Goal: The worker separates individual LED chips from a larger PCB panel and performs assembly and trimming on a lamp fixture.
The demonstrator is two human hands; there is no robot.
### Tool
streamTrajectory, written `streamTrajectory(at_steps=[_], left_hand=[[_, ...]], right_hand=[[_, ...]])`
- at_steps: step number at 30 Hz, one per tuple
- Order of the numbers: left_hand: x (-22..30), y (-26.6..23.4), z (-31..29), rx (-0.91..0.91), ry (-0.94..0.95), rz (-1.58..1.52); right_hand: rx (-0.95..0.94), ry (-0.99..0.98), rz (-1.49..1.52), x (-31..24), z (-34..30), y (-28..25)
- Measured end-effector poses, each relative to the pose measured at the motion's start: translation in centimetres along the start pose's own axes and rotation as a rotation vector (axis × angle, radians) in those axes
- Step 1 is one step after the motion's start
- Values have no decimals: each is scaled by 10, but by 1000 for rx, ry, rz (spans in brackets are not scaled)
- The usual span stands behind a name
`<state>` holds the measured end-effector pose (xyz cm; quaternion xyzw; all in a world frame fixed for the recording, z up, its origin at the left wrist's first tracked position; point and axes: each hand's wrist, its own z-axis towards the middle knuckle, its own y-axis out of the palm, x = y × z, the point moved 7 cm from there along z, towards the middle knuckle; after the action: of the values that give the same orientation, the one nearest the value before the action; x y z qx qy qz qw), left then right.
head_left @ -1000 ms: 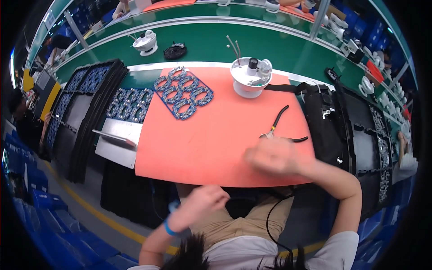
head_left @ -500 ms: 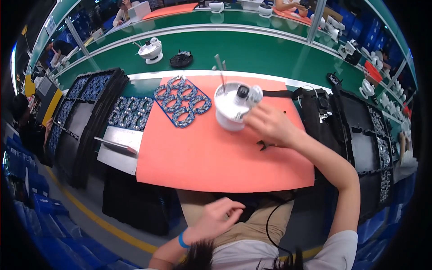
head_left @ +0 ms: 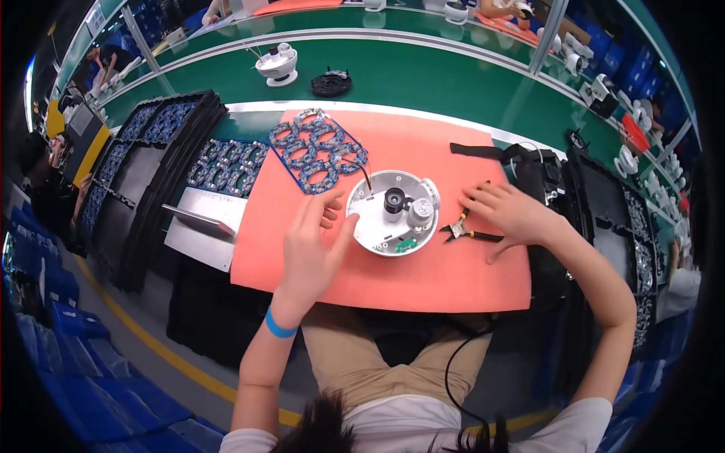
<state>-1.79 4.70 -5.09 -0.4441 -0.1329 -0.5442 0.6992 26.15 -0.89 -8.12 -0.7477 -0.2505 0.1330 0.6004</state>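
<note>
In the head view, a round white housing (head_left: 374,226) sits open side up on the orange mat (head_left: 393,291), between the two hands. Inside it are a black cylinder (head_left: 393,200), a round silvery part (head_left: 420,214) and a small green piece (head_left: 406,245); any lettering on its white face is too small to read. The left hand (head_left: 311,245) is beside the housing's left rim, fingers curled, thumb apart and empty; whether the thumb touches the rim cannot be told. The right hand (head_left: 517,215) spreads its fingers loosely over the handles of the pliers (head_left: 458,226), ungripped; contact is unclear. A blue circuit-board panel (head_left: 308,143) lies at the mat's far left corner, its print illegible.
</note>
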Motion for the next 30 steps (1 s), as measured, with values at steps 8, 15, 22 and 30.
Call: streamTrajectory(at_steps=[8,15,22,30], left_hand=[[-10,0,18,-141,-45,-25],[-1,2,44,-132,37,-61],[2,7,56,-120,59,-74],[-2,6,57,-120,56,-98]], right_hand=[[233,-15,309,25,-6,-16],[600,93,458,32,6,-100],[438,-118,265,2,65,-120],[353,-185,220,-9,89,-119]])
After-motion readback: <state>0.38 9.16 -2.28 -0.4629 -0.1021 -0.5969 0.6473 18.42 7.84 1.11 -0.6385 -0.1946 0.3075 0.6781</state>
